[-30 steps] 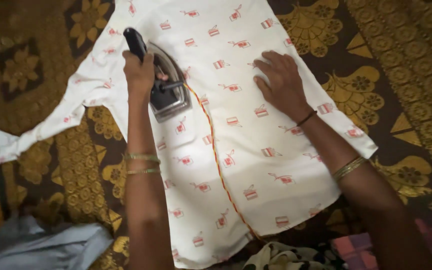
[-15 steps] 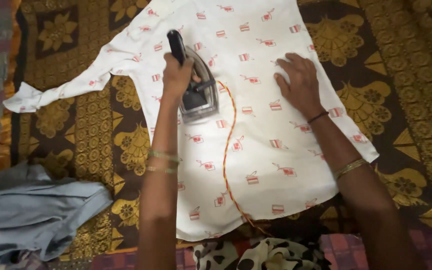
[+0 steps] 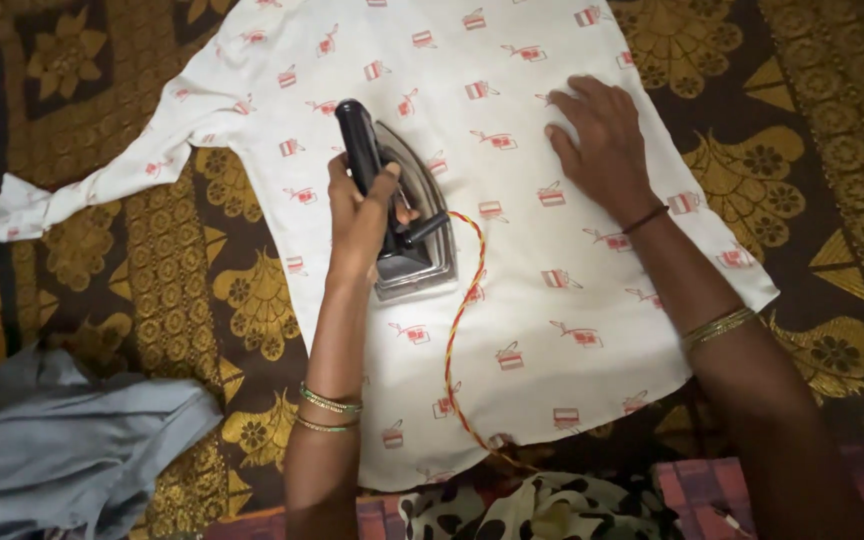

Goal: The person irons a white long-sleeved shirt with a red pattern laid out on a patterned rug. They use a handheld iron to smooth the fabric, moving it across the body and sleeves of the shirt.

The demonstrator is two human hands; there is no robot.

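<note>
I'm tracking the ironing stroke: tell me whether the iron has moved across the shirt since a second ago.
Yes. The iron in the left hand has slid down the white shirt toward the hem, away from the sleeve.

A brown and gold floral spread is covering the whole surface beneath and around both hands. A crumpled grey-blue garment is lying well to the left of the left forearm, while black-and-white patterned cloth is showing between the forearms at the near edge.
</note>
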